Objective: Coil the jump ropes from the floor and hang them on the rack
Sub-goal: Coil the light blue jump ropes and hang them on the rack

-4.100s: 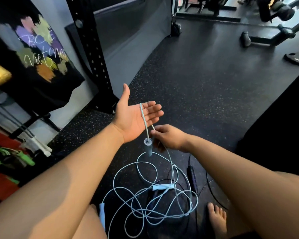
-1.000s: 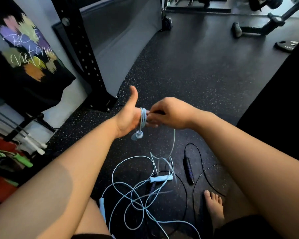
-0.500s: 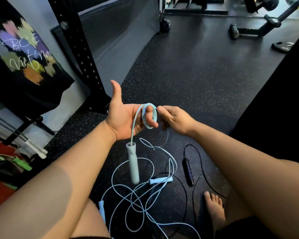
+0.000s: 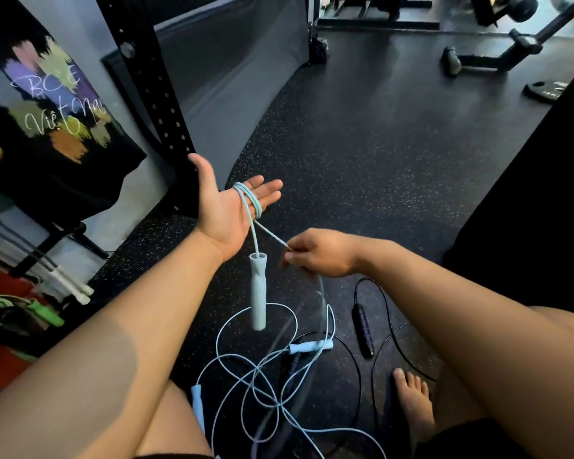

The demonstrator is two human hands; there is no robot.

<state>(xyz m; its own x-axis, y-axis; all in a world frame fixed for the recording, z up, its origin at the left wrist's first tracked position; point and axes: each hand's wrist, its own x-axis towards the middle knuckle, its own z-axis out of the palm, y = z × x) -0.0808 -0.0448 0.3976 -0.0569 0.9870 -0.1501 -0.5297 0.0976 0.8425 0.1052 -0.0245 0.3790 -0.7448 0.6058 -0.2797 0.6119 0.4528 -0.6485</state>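
Early going: pale blue jump rope [image 4: 250, 200] loops the straight fingers [image 4: 269, 188] of the left hand [image 4: 225, 215]; the right hand [image 4: 322, 257] pinches its cord just below them. Most lies tangled on the floor [image 4: 378, 160], none hung.

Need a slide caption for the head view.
Light blue jump rope looped round the open left hand, handle dangling, right hand pinching it.

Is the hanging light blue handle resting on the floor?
No, the handle dangles in mid-air from cord looped round fingers of the left hand.
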